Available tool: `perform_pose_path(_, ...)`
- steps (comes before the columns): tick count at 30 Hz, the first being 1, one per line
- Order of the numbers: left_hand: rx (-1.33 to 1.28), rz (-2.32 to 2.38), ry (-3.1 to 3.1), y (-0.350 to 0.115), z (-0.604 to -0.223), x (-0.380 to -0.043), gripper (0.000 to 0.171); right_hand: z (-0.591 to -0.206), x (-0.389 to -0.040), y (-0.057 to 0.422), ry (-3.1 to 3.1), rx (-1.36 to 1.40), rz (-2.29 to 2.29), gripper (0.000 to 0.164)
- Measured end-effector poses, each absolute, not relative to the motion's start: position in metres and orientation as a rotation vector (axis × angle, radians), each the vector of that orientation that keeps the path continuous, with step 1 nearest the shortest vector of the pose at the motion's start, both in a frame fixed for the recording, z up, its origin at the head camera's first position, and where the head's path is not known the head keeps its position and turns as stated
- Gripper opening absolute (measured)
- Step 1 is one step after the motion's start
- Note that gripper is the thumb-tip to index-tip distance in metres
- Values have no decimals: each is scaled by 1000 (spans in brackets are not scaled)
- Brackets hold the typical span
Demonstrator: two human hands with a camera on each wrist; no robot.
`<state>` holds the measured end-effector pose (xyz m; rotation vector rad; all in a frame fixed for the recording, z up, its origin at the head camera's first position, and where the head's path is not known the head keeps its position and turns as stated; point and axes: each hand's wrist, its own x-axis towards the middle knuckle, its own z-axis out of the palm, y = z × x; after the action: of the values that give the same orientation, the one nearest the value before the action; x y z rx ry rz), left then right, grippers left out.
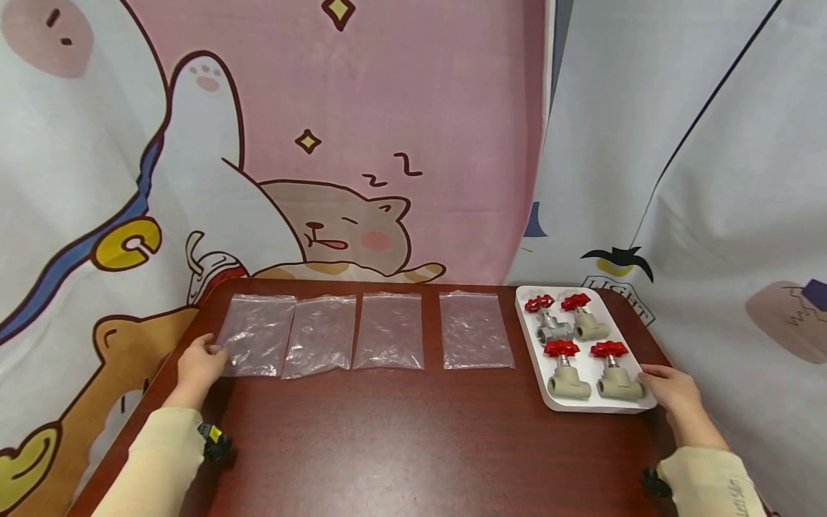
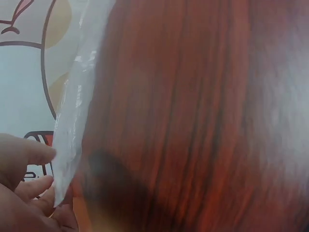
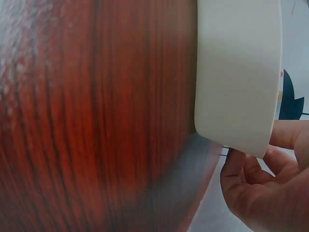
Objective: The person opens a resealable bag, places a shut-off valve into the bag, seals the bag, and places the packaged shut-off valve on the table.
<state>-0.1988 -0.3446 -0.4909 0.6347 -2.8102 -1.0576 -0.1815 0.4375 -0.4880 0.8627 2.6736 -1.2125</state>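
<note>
Flat clear zip bags lie in a row; my left hand (image 1: pixel 199 370) is at the near left corner of the leftmost clear zip bag (image 1: pixel 256 337). In the left wrist view that bag's edge (image 2: pixel 72 130) runs between the thumb and the lower fingers. On the right, my right hand (image 1: pixel 675 393) holds the near right corner of a white tray (image 1: pixel 539 398), with curled fingers against its side and one finger over the rim. Inside the tray stand three beige valves (image 1: pixel 568 384) and a metal valve (image 1: pixel 553 330), all with red handwheels.
More clear zip bags, a second (image 1: pixel 319 337), a third (image 1: pixel 389 334) and a fourth (image 1: pixel 477 334), lie along the back of the dark wooden table (image 1: pixel 413 445). Printed cartoon cloth (image 1: pixel 420 86) hangs behind and at both sides.
</note>
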Motion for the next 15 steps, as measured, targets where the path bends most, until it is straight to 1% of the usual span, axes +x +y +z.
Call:
perform_pose_path(2,696,-1166,-2747,-343,-491,-200,54,-480,-179,431,2682,854,-1214,48)
perform_pose_path(3,730,-1234,-2714,-343,-492,-200,54,-484,-181,434,2686,852,-1214,48)
perform_pose_path(6,820,-1476,-2638,-343,-493,-200,55,-502,-189,449,2715,853,-1171,47)
perform_pose_path(10,842,-1681,-2603,-347,-493,-200,54,-524,-196,467,2708,849,-1133,49)
perform_pose_path(13,805,-1749,-2573,-349,-494,-200,53,-518,-195,462,2692,858,-1156,49)
perform_pose_path(15,778,-1786,-2547,-350,-494,-201,54,-504,-189,450,2683,865,-1175,48)
